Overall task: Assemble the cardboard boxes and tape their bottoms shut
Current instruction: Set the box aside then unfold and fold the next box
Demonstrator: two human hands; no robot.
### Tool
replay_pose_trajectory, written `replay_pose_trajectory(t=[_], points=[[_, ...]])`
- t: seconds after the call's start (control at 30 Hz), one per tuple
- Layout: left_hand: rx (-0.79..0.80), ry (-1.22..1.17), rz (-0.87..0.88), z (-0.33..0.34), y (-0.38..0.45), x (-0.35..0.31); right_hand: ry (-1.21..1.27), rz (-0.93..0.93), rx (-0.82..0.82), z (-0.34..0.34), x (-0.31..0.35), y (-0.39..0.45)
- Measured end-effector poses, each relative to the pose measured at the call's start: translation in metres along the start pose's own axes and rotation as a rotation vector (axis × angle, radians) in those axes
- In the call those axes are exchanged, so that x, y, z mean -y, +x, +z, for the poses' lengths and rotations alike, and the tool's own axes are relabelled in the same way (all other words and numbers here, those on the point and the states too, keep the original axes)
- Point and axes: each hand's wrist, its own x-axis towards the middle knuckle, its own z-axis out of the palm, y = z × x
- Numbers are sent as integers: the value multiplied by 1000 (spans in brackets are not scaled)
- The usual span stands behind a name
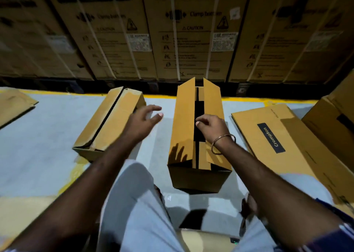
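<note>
The box in work (199, 136) stands on the floor (38, 136) straight ahead of the seated person, between the knees, its long axis running from six o'clock to twelve o'clock away from the body. Its two long flaps are folded in but do not meet: a dark slot runs down the middle, with the short flaps showing beneath at each end. The right hand (210, 127) sits on top of that box, fingers curled at the edge of the right-hand flap beside the slot; whether it pinches the flap edge or only rests on it is not plain. The left hand (144, 120) is off the box at about nine o'clock from it, in the air with fingers spread and loose, holding nothing, between this box and a second assembled box (113, 121) lying at ten o'clock. So the right hand is the nearer one, already on the seam, and the left must travel toward three o'clock to reach the left flap. The seam lies along the person's line of sight, so pressing the flaps together would likely call for one hand on each side, and tape would run lengthwise, near to far. No tape roll is visible. A flattened Crompton carton (277, 136) lies at two o'clock, and tall washing machine cartons (191, 31) wall off the far side.
</note>
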Motion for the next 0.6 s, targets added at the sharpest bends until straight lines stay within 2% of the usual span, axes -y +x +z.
replay_pose_trajectory(t=[0.07,0.2,0.4,0.5,0.6], points=[[-22,-23,8,-45,-19,-3,11,-68,4,1,28,-8],[-31,-22,-3,-130,-72,4,58,-329,61,20,100,-34],[-80,160,-208,-238,-196,35,119,-662,351,98,207,-103],[-154,293,-352,-274,-253,75,92,-676,515,155,227,-141],[-166,483,-493,-288,-291,128,49,-558,676,215,226,-174]])
